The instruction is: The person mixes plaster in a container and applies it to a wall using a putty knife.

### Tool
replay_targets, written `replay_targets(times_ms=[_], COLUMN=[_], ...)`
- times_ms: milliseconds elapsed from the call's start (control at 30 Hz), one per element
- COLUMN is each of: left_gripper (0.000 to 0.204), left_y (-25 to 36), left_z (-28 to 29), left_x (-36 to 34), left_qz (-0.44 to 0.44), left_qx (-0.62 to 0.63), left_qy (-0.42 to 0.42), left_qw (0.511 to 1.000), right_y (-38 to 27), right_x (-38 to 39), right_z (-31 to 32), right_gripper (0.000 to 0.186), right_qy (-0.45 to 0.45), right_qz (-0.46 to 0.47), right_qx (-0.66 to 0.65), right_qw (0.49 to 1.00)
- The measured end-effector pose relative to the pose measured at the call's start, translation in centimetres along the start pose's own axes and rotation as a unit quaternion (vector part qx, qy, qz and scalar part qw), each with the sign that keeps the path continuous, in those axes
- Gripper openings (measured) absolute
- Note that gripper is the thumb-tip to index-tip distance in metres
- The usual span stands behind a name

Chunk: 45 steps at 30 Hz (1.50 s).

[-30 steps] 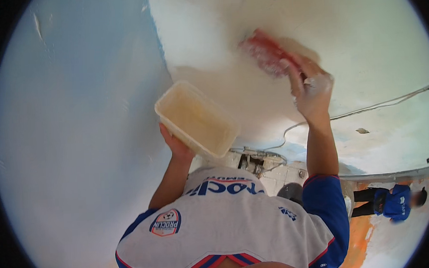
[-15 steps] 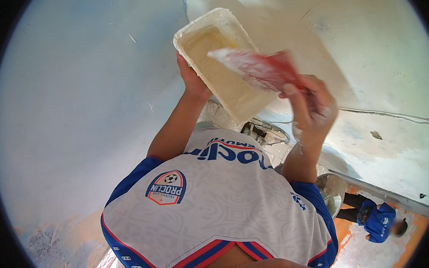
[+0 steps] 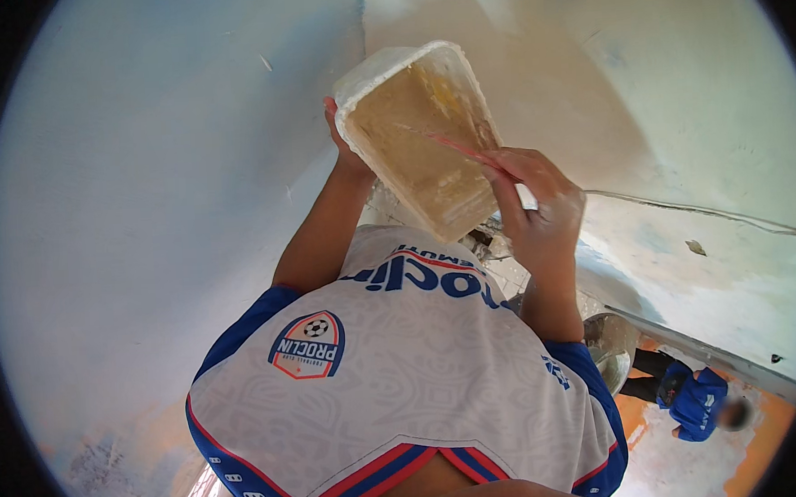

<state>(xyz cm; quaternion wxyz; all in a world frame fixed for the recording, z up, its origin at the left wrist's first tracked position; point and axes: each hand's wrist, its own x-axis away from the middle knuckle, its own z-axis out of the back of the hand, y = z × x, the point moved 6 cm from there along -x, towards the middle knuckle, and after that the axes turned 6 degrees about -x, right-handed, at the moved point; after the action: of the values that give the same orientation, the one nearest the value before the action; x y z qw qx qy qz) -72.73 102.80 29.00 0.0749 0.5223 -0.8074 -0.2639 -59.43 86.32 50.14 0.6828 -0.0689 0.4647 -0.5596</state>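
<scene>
My left hand point(image 3: 344, 143) grips the left side of a white plastic tub point(image 3: 394, 168), its walls smeared with pale filler and a yellowish streak. My right hand point(image 3: 540, 205) is closed on a red scraper point(image 3: 451, 142), which is seen almost edge-on over the tub's inside. Whether the blade touches the filler I cannot tell.
A pale blue wall point(image 3: 134, 199) meets a cream wall point(image 3: 551, 78) in a corner behind the tub. A cable point(image 3: 684, 211) runs across the right wall. A person in a blue top point(image 3: 698, 399) is at lower right, near a dusty bucket point(image 3: 612, 354).
The red scraper has come down from the wall to the tub, turning edge-on. The tub rose toward the upper middle, then tilted and dropped slightly.
</scene>
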Motion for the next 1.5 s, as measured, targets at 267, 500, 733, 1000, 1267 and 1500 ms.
replay_targets(times_ms=[267,500,733,1000,1267,1500], left_gripper=[0.099,0.105,0.098,0.099,0.092,0.097], left_y=[2.1,1.1,0.2,-3.3,-7.1,-5.4], left_z=[1.6,4.3,4.5,2.3,5.7,4.8], left_x=[1.6,2.1,1.5,1.3,2.5,3.3], left_qz=[-0.055,-0.022,-0.025,0.068,0.169,0.140], left_qx=[-0.001,-0.082,-0.017,-0.049,0.048,0.021], left_qy=[-0.056,-0.024,-0.047,0.025,0.052,0.056], left_qw=[0.997,0.996,0.998,0.996,0.983,0.988], right_y=[-2.0,-1.8,-2.3,4.2,6.6,4.8], right_x=[0.2,0.8,1.0,1.0,2.1,2.1], right_z=[-3.0,-5.9,-5.2,-7.5,-8.7,-8.6], right_gripper=[0.027,0.023,0.020,0.018,0.020,0.021], right_qy=[-0.031,-0.060,-0.030,-0.121,-0.162,-0.136], right_qz=[0.024,0.031,0.000,-0.100,-0.183,-0.157], right_qx=[0.096,0.144,0.136,0.200,0.093,0.172], right_qw=[0.995,0.987,0.990,0.967,0.965,0.963])
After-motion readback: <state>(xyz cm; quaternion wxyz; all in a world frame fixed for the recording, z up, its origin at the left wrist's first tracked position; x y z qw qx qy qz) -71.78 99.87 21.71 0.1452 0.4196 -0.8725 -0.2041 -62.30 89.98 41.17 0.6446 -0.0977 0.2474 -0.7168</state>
